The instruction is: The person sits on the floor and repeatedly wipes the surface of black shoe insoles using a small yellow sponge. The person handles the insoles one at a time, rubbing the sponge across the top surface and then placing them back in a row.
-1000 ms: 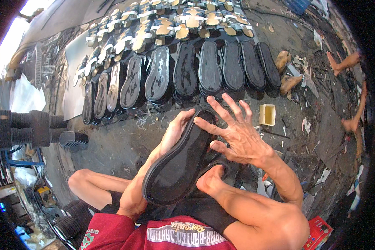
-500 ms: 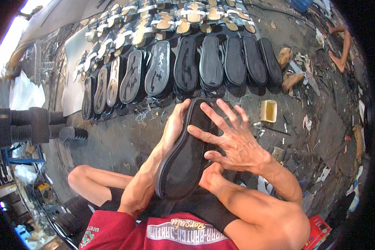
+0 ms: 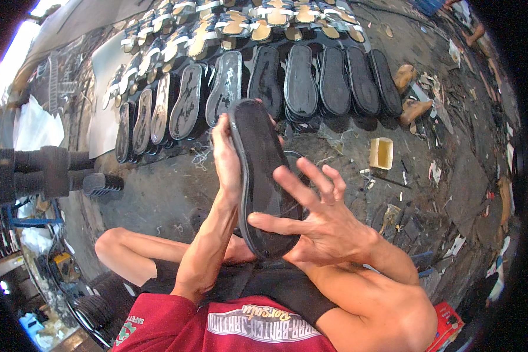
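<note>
A black shoe sole point(image 3: 261, 158) stands lengthwise above my lap, its far end leaning slightly left. My left hand point(image 3: 227, 164) grips it by the left edge, with fingertips showing at the far right edge too. Spread fingers mark my right hand point(image 3: 331, 226), which lies over the near right part of the sole. Its index finger reaches across the dark face, which looks shiny in places. The other right fingers are raised and apart, and the thumb is mostly hidden.
Stacked black soles point(image 3: 302, 82) form a row ahead, with strapped sandals point(image 3: 234, 24) beyond. A yellowish open container point(image 3: 382, 154), brown foot-shaped forms point(image 3: 415, 112) and scraps lie right. Dark stacked pieces point(image 3: 41, 176) stand left. Another person's foot point(image 3: 476, 35) shows at far right.
The sole has moved farther from my body and turned more upright, carried by my left hand. My right hand has slid toward its near end. The other person's limb has shifted up and away.
</note>
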Demonstrator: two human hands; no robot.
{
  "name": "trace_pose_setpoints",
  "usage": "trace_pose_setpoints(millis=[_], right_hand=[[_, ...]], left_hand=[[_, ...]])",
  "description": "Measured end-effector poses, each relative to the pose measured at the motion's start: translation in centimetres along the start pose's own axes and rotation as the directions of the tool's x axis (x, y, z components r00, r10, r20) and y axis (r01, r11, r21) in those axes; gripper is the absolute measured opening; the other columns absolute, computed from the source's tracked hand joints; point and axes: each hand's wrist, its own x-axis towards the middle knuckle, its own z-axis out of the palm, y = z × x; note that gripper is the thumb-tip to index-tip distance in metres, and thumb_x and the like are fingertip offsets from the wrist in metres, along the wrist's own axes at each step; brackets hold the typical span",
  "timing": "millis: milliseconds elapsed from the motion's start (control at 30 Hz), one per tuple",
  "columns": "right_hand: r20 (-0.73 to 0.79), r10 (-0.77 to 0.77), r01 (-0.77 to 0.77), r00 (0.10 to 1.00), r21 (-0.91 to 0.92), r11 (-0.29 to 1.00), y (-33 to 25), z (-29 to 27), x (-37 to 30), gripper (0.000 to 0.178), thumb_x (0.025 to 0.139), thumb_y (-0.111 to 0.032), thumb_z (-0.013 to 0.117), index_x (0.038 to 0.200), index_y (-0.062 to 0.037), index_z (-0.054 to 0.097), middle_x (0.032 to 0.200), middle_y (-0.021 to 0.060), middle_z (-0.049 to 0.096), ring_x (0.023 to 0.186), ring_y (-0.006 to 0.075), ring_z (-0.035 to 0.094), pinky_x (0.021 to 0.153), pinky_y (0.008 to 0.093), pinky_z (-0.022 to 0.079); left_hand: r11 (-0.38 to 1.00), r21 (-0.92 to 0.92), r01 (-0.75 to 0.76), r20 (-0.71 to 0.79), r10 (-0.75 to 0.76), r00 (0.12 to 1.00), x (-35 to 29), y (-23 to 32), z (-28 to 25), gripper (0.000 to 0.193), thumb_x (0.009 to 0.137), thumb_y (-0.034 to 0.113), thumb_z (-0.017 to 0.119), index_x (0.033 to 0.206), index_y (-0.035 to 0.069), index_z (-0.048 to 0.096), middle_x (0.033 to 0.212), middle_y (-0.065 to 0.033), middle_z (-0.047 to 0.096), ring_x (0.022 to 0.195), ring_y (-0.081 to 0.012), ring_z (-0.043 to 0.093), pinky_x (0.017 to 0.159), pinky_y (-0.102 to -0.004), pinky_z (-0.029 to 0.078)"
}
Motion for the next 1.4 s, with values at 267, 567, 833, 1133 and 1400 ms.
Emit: trace_pose_setpoints(millis=[267, 567, 833, 1133, 1400], right_hand=[[-0.598, 0.295, -0.144, 0.746, 0.288, 0.947, 4.2, 5.8, 1.4, 0.089, 0.109, -0.072, 0.005, 0.172, -0.0177, 0.036, 0.179, 0.0285, 0.015, 0.163, 0.0472, 0.019, 0.128, 0.0578, 0.011], [-0.256, 0.308, -0.278, 0.916, 0.149, 0.949, 2.3, 1.2, 1.2, 0.086, 0.106, -0.079, 0.006, 0.164, -0.0351, 0.051, 0.181, 0.0216, 0.015, 0.163, 0.0454, 0.014, 0.126, 0.0643, 0.007], [-0.242, 0.294, -0.365, 0.925, -0.344, 0.865, 3.0, 0.4, 1.8, 0.076, 0.107, -0.078, 0.013, 0.159, -0.0430, 0.056, 0.180, 0.0055, 0.025, 0.162, 0.0389, 0.018, 0.126, 0.0657, 0.005], [-0.228, 0.233, -0.319, 0.945, -0.497, 0.807, 3.6, 0.2, 1.7, 0.077, 0.106, -0.080, 0.017, 0.161, -0.0401, 0.053, 0.179, -0.0026, 0.030, 0.162, 0.0344, 0.020, 0.126, 0.0644, 0.010], [-0.132, 0.223, -0.259, 0.966, -0.507, 0.822, 3.4, 0.9, 1.7, 0.076, 0.107, -0.079, 0.013, 0.162, -0.0432, 0.052, 0.180, -0.0005, 0.026, 0.163, 0.0347, 0.018, 0.127, 0.0634, 0.008]], left_hand=[[0.959, -0.279, -0.053, -0.015, 0.051, 0.999, -2.6, -4.2, 2.4, 0.070, 0.113, 0.061, 0.034, 0.146, 0.005, 0.059, 0.130, -0.0143, 0.071, 0.112, -0.0275, 0.072, 0.095, -0.0428, 0.061], [0.821, -0.471, 0.323, 0.208, -0.252, 0.945, -4.6, -3.3, 2.1, 0.065, 0.111, 0.054, 0.043, 0.149, 0.003, 0.059, 0.142, -0.0190, 0.069, 0.123, -0.0306, 0.071, 0.109, -0.0490, 0.057], [0.727, -0.562, 0.395, 0.246, -0.308, 0.919, -5.6, -2.9, 0.6, 0.056, 0.114, 0.044, 0.042, 0.148, 0.005, 0.062, 0.139, -0.0210, 0.071, 0.121, -0.0347, 0.073, 0.109, -0.0515, 0.057], [0.803, -0.453, 0.386, 0.106, -0.382, 0.918, -6.0, -2.4, 0.4, 0.049, 0.114, 0.040, 0.044, 0.140, 0.005, 0.068, 0.132, -0.0164, 0.076, 0.113, -0.0301, 0.077, 0.103, -0.0492, 0.060], [0.804, -0.417, 0.424, 0.102, -0.422, 0.901, -5.8, -2.5, 0.0, 0.052, 0.112, 0.046, 0.047, 0.141, 0.008, 0.067, 0.133, -0.0143, 0.075, 0.113, -0.0275, 0.077, 0.100, -0.0465, 0.062]])
